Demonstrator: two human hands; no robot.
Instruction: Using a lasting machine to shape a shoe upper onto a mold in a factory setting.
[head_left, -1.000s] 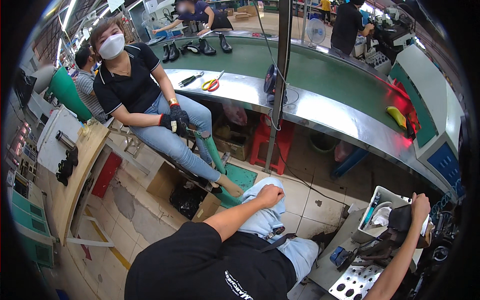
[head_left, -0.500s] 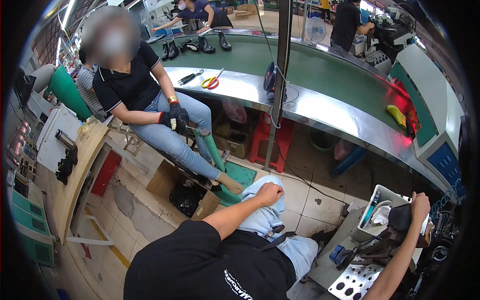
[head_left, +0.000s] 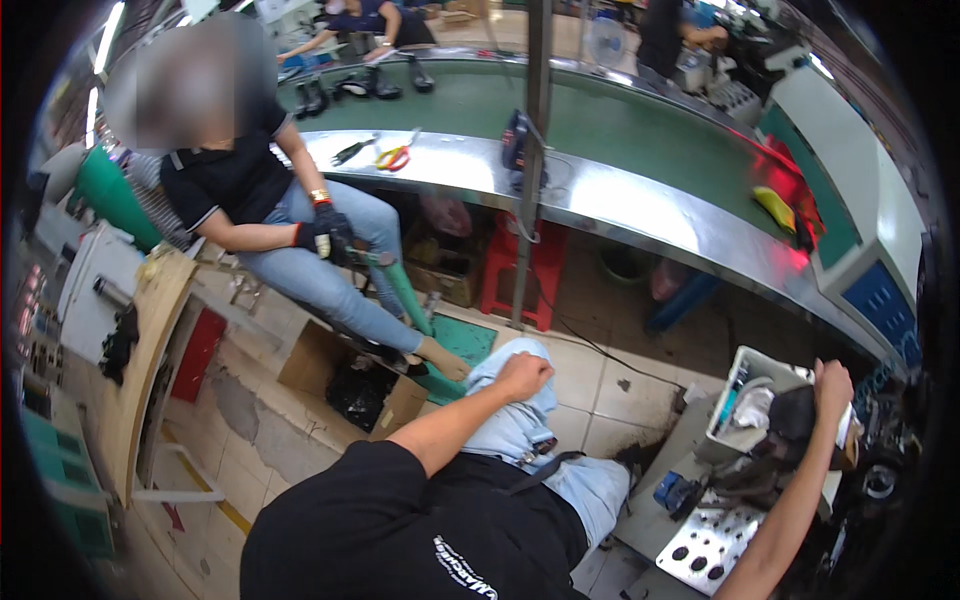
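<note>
Factory floor of pale, stained tiles [head_left: 600, 385], seen from above a seated person in a black shirt and light jeans. Their right hand [head_left: 832, 385] is raised at the right edge, its grip closed over the top of a dark shoe piece [head_left: 795, 412] held above a small white bin [head_left: 745, 365] of tools. That bin sits on a cluttered grey desk [head_left: 690, 450] at the person's right, beside a perforated metal plate [head_left: 705, 545] and a blue object [head_left: 675, 492]. Their left hand [head_left: 524, 376] rests as a loose fist on their own raised knee [head_left: 510, 420], holding nothing that can be seen.

Just beyond the knee, an open cardboard box [head_left: 350, 385] lies on the floor with dark scraps inside. Behind it sits another worker [head_left: 270, 215] in a black shirt and jeans, gloved hands gripping a dark item on a green stand [head_left: 405, 295].

Further back, a long steel-edged conveyor with a green belt [head_left: 620, 125] curves across the room. On its near edge lie pliers with red and yellow handles [head_left: 392, 157]; black boots [head_left: 375, 85] stand on the belt at the far end, where other people work.
</note>
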